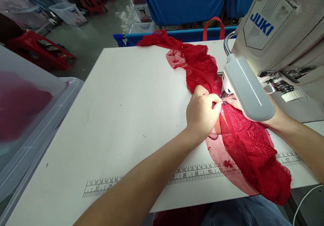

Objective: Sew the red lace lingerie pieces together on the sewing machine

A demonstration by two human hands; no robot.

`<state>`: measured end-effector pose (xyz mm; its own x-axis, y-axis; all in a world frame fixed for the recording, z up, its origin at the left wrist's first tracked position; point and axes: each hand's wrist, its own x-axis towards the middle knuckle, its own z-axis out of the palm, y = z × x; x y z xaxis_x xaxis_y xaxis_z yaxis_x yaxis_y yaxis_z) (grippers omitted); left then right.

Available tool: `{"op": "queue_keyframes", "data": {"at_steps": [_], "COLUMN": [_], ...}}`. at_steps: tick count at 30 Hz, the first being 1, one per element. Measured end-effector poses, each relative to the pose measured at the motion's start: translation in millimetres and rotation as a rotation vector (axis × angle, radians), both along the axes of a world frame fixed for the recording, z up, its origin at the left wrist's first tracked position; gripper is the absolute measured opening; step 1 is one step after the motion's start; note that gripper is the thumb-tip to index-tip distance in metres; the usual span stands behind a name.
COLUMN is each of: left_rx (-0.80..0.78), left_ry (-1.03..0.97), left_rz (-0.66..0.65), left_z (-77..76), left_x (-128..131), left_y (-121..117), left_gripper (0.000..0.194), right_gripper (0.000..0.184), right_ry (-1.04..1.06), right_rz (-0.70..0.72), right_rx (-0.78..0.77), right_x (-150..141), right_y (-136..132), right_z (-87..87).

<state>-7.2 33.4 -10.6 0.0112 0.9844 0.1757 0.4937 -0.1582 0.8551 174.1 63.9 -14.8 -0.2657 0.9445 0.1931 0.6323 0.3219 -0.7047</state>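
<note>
A red lace fabric piece [245, 135] runs under the needle area of a sewing machine [280, 23] and spreads over the white table [141, 94]. My left hand [202, 113] is closed beside the presser foot, thumb and forefinger pinched together at the needle; what they pinch is too small to make out. My right hand [234, 102] lies on the lace just right of the presser foot, its fingertips close to the needle. The grey lamp [249, 87] covers most of that hand. Sheer red mesh shows under my left wrist.
A printed ruler scale [197, 174] runs along the table's near edge. Blue cloth bins [187, 3] stand behind the table. At the left are a clear plastic box [32, 118] and a red stool [40, 49]. A white cable [303, 199] hangs at the lower right.
</note>
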Motion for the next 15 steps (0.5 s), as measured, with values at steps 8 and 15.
{"op": "queue_keyframes", "data": {"at_steps": [8,15], "left_rx": [0.016,0.013], "left_ry": [0.000,0.023], "left_rz": [0.001,0.013], "left_z": [-0.8,-1.6], "left_x": [-0.7,-0.5], "left_y": [-0.3,1.2], "left_gripper": [0.037,0.035], "right_gripper": [0.021,0.025], "right_ry": [-0.024,-0.026], "right_rz": [-0.030,-0.006], "right_rx": [-0.007,-0.007], "right_x": [1.3,2.2], "right_y": [-0.7,-0.8], "right_z": [-2.0,-2.4]}}
